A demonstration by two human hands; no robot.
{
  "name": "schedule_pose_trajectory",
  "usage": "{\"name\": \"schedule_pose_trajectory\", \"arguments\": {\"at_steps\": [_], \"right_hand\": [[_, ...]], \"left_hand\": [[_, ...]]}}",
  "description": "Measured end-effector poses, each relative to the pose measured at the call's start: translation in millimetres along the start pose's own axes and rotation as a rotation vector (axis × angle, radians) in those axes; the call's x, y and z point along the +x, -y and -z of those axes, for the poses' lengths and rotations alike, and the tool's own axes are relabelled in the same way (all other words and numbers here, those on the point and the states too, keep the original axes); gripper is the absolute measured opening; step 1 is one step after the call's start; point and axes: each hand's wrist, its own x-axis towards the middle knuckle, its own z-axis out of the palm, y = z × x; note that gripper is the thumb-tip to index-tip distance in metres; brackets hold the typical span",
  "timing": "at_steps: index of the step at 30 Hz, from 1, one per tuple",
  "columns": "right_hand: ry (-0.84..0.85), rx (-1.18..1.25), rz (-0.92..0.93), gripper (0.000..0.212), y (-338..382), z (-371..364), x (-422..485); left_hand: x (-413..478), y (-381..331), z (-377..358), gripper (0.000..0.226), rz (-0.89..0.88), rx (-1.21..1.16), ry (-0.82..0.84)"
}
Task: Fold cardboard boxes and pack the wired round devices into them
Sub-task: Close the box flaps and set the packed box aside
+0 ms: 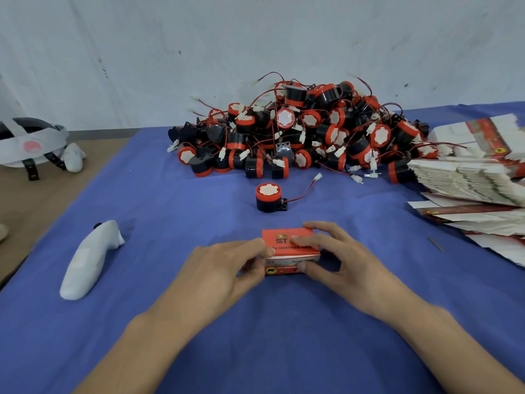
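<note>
While both hands close on the red box (277,237), the step in hand looks like shaping it into a carton. The left hand (227,265) pinches the box's left end between curled fingertips and thumb. The right hand (335,257) grips it from the other side, with bent fingers (319,228) lying over the top and the thumb against the near face. The box sits on the blue cloth (170,223), directly under and between the fingers. I cannot tell whether its ends are tucked shut.

Just beyond the fingertips, clear of the box, one round device (268,197) stands alone with its wire trailing right — probably the one meant for this box. The big pile (306,132) lies farther out. The next move likely calls for opening one end, then freeing a hand to reach forward for that device.
</note>
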Motion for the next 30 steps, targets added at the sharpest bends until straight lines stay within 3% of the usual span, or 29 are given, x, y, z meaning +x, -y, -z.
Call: {"name": "schedule_pose_trajectory", "arguments": {"at_steps": [10,14,19,24,30], "right_hand": [[-0.057,-0.111,0.079,0.041,3.1,-2.0,-1.5],[-0.067,-0.097,0.047,0.039,5.5,-3.4,-0.2],[-0.064,-0.014,0.023,0.018,10.6,-5.8,2.1],[-0.059,0.005,-0.012,0.036,12.4,-5.8,5.2],[-0.088,0.083,-0.074,0.018,12.9,-8.5,3.7]], "left_hand": [[2.4,-6.1,4.5,0.002,-0.064,0.088,0.018],[2.5,-5.2,-0.4,0.007,-0.076,0.119,0.028],[-2.3,-7.6,-4.9,0.01,-0.023,0.076,-0.002],[-2.1,-12.9,-6.8,0.021,0.001,-0.004,0.027],[-0.3,-17.2,-10.6,0.03,-0.012,0.024,0.001]]}}
